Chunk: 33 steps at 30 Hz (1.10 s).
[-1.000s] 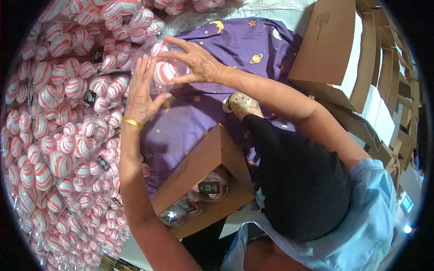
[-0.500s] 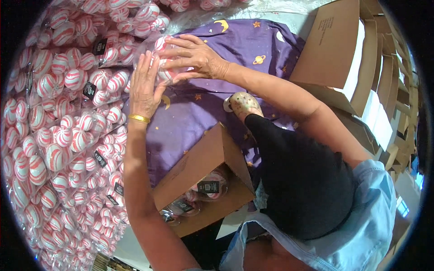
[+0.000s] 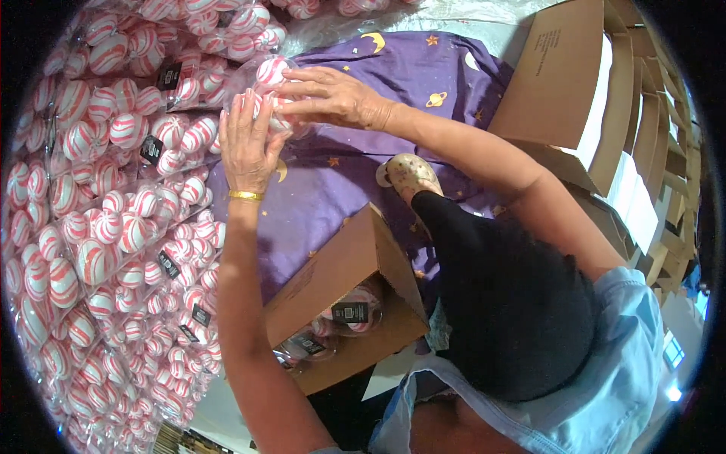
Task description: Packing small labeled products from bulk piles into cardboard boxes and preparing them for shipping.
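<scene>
A clear plastic pack of red-and-white striped candy-shaped balls (image 3: 273, 71) lies on a purple cloth (image 3: 302, 204) patterned with moons, stars and planets. My left hand (image 3: 246, 144), below a gold bracelet (image 3: 246, 195), rests on the pack's near left side with its fingers stretched out. From the right, my right hand (image 3: 336, 98) reaches over the pack, its fingers extended across the balls. Both hands touch the pack without visibly wrapping round it; the right thumb is hidden. Many similar packs (image 3: 106, 227) are heaped at the left.
An open cardboard box (image 3: 321, 265) stands near me, with several packs (image 3: 352, 312) with black labels inside. More cardboard boxes (image 3: 552, 76) line the right side, white sheets (image 3: 634, 200) among them. My shoe (image 3: 412, 174) is on the cloth. Clear plastic film (image 3: 340, 26) lies at the far edge.
My right hand has shifted slightly right, and its thumb has gone from sight. The left hand has moved a little right and nearer. The pack stays beneath them.
</scene>
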Each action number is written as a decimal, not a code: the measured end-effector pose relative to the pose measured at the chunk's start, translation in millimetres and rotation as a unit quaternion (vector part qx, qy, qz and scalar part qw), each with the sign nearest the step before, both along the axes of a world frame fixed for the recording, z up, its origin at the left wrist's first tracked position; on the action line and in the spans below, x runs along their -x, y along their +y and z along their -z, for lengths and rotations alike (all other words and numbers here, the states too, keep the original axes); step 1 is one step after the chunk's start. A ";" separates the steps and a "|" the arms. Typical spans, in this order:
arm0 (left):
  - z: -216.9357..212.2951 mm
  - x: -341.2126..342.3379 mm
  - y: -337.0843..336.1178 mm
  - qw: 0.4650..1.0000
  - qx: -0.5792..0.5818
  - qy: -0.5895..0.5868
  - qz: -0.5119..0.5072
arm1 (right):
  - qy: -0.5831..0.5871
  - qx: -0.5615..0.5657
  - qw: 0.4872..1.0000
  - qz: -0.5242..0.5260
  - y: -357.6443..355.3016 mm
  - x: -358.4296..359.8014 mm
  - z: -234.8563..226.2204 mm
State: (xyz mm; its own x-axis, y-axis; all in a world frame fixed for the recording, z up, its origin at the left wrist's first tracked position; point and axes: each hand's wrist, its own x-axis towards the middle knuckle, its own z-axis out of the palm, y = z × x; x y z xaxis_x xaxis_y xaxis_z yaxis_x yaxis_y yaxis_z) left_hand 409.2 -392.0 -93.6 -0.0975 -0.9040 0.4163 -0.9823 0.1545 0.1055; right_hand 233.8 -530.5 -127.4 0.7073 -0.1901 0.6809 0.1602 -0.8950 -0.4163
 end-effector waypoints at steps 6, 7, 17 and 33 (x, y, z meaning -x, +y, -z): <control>0.9 4.2 4.0 1.000 0.008 0.003 0.000 | -0.011 -0.012 0.999 0.037 10.6 4.0 -1.8; 1.8 5.1 4.6 1.000 0.010 0.001 0.003 | -0.006 -0.022 0.999 0.039 12.8 6.1 -2.2; -19.4 -27.4 4.6 0.994 -0.090 0.003 0.066 | 0.019 -0.016 0.995 0.093 14.6 -3.7 -4.4; 3.8 -11.3 15.4 1.000 -0.010 -0.016 -0.020 | 0.025 -0.010 0.993 0.115 27.0 -12.4 3.0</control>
State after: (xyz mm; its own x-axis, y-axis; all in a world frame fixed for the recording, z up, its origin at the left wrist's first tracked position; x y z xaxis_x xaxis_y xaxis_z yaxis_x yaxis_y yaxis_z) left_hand 420.5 -376.6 -97.4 -0.0741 -0.9152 0.3960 -0.9905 0.1136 0.0771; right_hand 246.2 -503.5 -130.4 0.6770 -0.3632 0.6401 -0.0694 -0.8973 -0.4359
